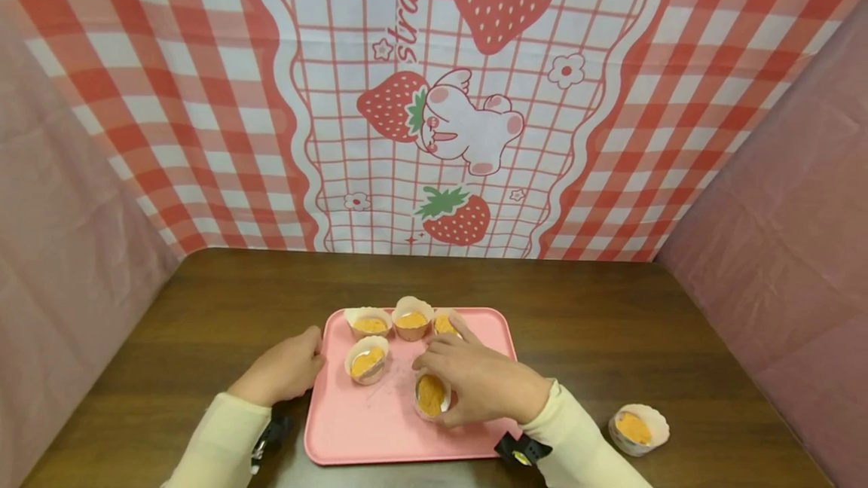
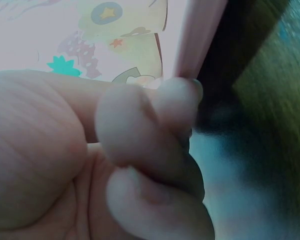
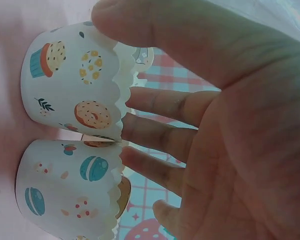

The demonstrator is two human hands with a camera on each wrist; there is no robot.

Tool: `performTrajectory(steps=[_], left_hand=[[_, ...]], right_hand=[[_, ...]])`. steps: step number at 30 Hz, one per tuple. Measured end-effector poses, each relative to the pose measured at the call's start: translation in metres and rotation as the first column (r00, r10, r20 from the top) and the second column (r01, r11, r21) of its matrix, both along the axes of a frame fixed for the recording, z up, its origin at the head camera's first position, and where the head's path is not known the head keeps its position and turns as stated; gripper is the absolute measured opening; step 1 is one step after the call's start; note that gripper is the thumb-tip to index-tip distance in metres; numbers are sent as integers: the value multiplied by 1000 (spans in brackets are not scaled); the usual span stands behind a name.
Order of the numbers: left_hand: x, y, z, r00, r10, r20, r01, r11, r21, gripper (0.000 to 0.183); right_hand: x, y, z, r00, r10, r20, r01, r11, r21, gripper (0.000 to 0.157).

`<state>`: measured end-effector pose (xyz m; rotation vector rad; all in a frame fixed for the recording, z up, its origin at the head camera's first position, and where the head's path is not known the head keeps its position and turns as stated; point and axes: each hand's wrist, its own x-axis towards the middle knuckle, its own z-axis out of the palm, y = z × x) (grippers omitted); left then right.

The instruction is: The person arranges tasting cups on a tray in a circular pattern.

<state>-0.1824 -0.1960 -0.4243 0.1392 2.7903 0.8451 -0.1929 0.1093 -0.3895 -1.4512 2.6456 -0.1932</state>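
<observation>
A pink tray (image 1: 353, 428) lies on the wooden table. My left hand (image 1: 288, 367) grips its left edge; in the left wrist view its fingers (image 2: 125, 125) are curled by the rim. My right hand (image 1: 481, 379) pinches a paper cupcake cup (image 1: 432, 398) with orange-brown contents, near the tray's middle. In the right wrist view the thumb lies against the printed side of a cup (image 3: 70, 80), and the fingertips are partly hidden behind the rims. A second cup (image 3: 65, 185) stands close beside it there.
Several filled paper cups stand toward the tray's back, among them a cup (image 1: 367, 360) at the left and a cup (image 1: 412, 320) behind. Another filled cup (image 1: 639, 429) stands on the table (image 1: 583, 337) right of the tray. A strawberry-print checked cloth (image 1: 434, 134) hangs behind the table.
</observation>
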Motion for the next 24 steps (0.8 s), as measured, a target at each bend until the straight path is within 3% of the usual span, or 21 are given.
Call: performTrajectory(steps=[9, 16, 19, 24], left_hand=[[4, 2, 3, 1000, -8, 9, 8, 1000, 14, 8], [4, 0, 2, 1000, -2, 29, 2, 1000, 10, 8], [4, 0, 1, 1000, 3, 31, -3, 1000, 14, 8], [4, 3, 2, 1000, 5, 27, -6, 999, 34, 8]], right_hand=[[3, 5, 4, 999, -5, 44, 7, 999, -48, 58], [2, 10, 14, 998, -27, 49, 33, 991, -130, 75], [1, 12, 18, 999, -35, 23, 38, 980, -194, 73], [1, 18, 24, 991, -128, -23, 121, 970, -212, 65]])
